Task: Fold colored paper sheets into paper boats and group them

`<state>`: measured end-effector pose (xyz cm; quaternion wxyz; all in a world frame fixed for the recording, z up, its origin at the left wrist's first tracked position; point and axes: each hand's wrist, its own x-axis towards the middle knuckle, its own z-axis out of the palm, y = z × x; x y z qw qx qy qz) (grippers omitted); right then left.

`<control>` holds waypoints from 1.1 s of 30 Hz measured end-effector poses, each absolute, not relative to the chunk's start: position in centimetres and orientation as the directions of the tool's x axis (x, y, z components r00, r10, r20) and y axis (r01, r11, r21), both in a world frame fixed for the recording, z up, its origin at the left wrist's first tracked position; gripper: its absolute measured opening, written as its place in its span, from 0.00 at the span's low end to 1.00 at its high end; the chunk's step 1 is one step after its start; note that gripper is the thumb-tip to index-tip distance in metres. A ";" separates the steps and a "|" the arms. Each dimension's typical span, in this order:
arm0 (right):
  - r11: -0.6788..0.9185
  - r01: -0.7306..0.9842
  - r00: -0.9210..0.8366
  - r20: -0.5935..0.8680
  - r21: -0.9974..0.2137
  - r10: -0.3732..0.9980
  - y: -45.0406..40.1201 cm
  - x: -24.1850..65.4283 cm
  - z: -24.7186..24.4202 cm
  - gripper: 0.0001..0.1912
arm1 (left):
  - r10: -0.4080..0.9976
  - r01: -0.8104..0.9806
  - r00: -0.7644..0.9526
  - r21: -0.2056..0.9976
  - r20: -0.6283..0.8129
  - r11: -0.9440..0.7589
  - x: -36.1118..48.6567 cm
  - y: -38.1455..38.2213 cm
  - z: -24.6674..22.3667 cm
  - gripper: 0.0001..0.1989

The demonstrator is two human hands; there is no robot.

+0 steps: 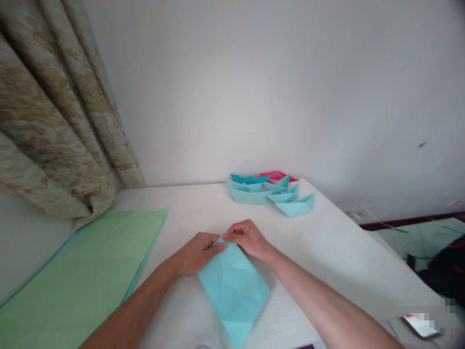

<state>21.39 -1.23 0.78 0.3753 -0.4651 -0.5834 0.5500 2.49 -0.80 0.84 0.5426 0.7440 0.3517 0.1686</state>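
A sheet of light blue folded paper (233, 295) lies diamond-shaped on the white table (174, 213), with crease lines across it. My left hand (194, 254) holds its upper corner, pressing it against the table. My right hand (247, 238) comes in from the right, its fingertips pinching that same corner against my left fingers. Much of the corner is hidden by my fingers. Beyond my hands, a cluster of folded paper boats (269, 193) in light blue, darker blue and red stands near the table's far edge.
A stack of green paper sheets (83, 271) with a blue sheet beneath lies to the left. A patterned curtain (54, 121) hangs at the left and a white wall (254, 87) rises behind. The table's right edge drops toward a dark cloth (443, 266) and a phone (421, 325).
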 end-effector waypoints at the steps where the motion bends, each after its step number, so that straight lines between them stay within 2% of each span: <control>1: -0.031 0.131 -0.279 -0.067 -0.991 0.958 -1.2 21.4 0.8 0.18 | 0.723 0.375 0.673 0.915 -0.158 -0.148 2.5 -0.8 0.8 0.23; 4: -0.026 0.137 -0.263 -0.061 -0.990 0.963 -1.2 21.4 0.7 0.18 | 0.761 0.443 0.616 0.888 -0.203 -0.121 2.5 -0.6 0.5 0.24; 10: -0.077 0.116 -0.277 -0.107 -0.990 0.955 -1.2 21.5 0.7 0.17 | 0.834 0.323 0.552 0.925 -0.013 -0.199 2.0 0.6 0.2 0.22; 16: -0.082 0.168 -0.249 -0.123 -0.982 0.961 -1.0 21.6 0.8 0.17 | 0.884 0.313 0.467 0.932 0.017 -0.184 0.7 1.8 0.6 0.21; 21: -0.151 0.126 -0.246 -0.178 -0.981 0.953 -0.7 21.7 0.6 0.19 | 0.940 0.369 0.334 0.906 0.076 -0.205 -1.1 2.9 0.8 0.21; 26: -0.247 0.049 -0.316 -0.249 -0.968 0.916 -0.9 21.7 1.1 0.22 | 0.963 0.344 0.260 0.926 0.066 -0.156 -2.5 3.7 0.8 0.21; 33: -0.245 0.056 -0.294 -0.251 -0.968 0.922 -0.9 21.8 1.1 0.20 | 0.948 0.251 0.318 0.965 -0.012 -0.071 -2.6 3.6 0.7 0.21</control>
